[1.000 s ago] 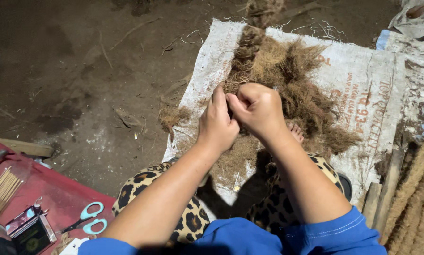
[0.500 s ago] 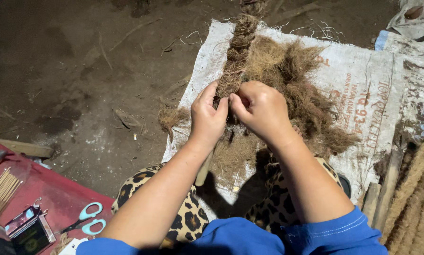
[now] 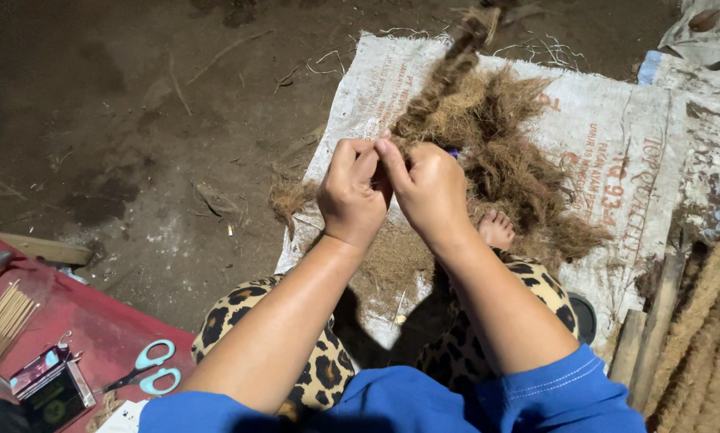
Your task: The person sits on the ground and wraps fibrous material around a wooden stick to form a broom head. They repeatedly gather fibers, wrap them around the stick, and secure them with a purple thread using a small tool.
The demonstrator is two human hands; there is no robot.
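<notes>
My left hand (image 3: 350, 192) and my right hand (image 3: 429, 186) are pressed together, both gripping the near end of a twisted brown fibre rope (image 3: 444, 80) that rises away from me toward the top of the view. Beneath the hands lies a loose pile of brown coconut-like fibre (image 3: 504, 152) on a white woven sack (image 3: 616, 160) spread on the dirt ground. My legs in leopard-print cloth (image 3: 312, 361) frame the sack, and a bare foot (image 3: 496, 229) shows beside my right wrist.
A red mat (image 3: 95, 337) at lower left holds light-blue scissors (image 3: 147, 367), a bundle of thin sticks (image 3: 3, 321) and a small box (image 3: 51, 393). Thick finished ropes (image 3: 705, 321) and wooden slats (image 3: 641, 337) lie at the right. Dark dirt ground (image 3: 135, 120) fills the left.
The twisted rope has come up out of the pile and now stretches upward from my hands. Both hands have shifted slightly while twisting its end.
</notes>
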